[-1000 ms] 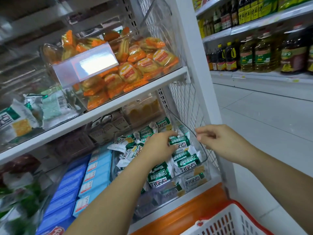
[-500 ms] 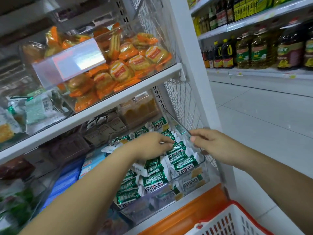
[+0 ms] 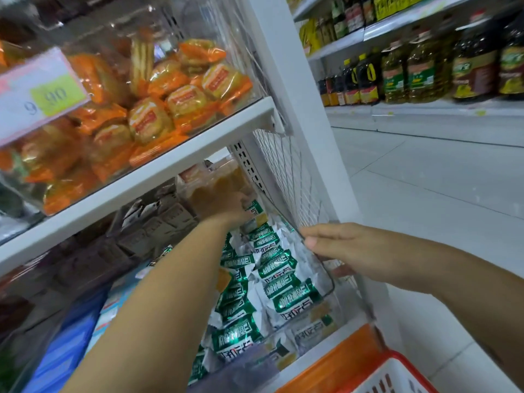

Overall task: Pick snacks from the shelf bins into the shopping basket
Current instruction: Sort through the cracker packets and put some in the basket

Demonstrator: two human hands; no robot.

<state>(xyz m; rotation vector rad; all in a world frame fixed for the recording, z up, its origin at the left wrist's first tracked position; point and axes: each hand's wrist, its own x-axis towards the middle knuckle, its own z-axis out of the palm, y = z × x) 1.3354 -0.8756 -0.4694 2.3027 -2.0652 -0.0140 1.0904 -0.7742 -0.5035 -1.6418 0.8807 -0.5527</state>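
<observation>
Left hand (image 3: 226,207): deep among green packets (image 3: 286,296), grip unclear.
Right hand (image 3: 337,248): pinches clear bin (image 3: 332,285) rim.
Overhead: shelf board (image 3: 170,167), orange snacks (image 3: 147,120).

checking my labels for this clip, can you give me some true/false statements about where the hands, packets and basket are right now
1. The left hand reaches into the back of the clear bin that holds the green packets. True.
2. The right hand holds a snack packet over the basket. False: its grip is a pinch on the clear bin's edge, and it holds no packet.
3. The orange packets lie higher up than the green packets. True.
4. The basket is blue. False: it is white with a red rim.
5. Bottles line the shelves across the aisle. True.
</observation>
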